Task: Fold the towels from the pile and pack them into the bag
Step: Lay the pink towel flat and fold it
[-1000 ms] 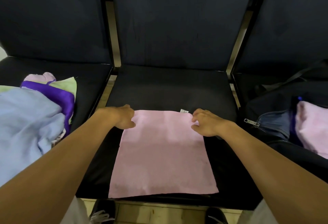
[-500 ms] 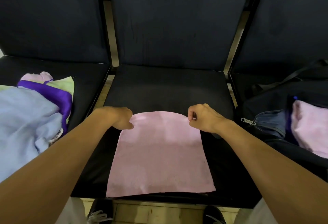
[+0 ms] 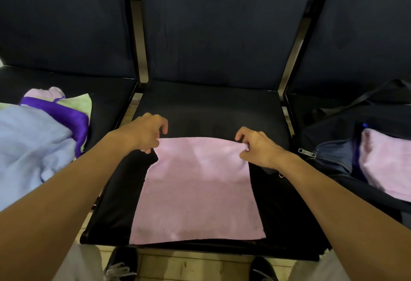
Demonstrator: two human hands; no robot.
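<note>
Dark upholstered seats [image 3: 211, 111] stand in a row of three, their tall backs filling the upper part of the view, with metal frame strips showing between them. On the seat at the left lies the pile of towels [image 3: 33, 147], a big pale blue one on top, with purple, pale green and lilac cloth poking out at its far edge. On the seat at the right sits the dark bag [image 3: 333, 154], unzipped, with a folded pink towel [image 3: 387, 165] already resting inside its opening and a metal zipper pull [image 3: 307, 153] hanging at the near end of the zip. On the middle seat the pink towel [image 3: 198, 191] is spread flat, its near edge reaching the seat's front lip and its far edge raised a little off the cushion. The left hand [image 3: 144, 133] pinches the far left corner of that towel between thumb and curled fingers, and the right hand [image 3: 255, 147] pinches the far right corner in the same way, both forearms reaching in from the bottom corners of the view. Below the seat's front edge, black shoes [image 3: 121, 263] stand on a pale tiled floor.
</note>
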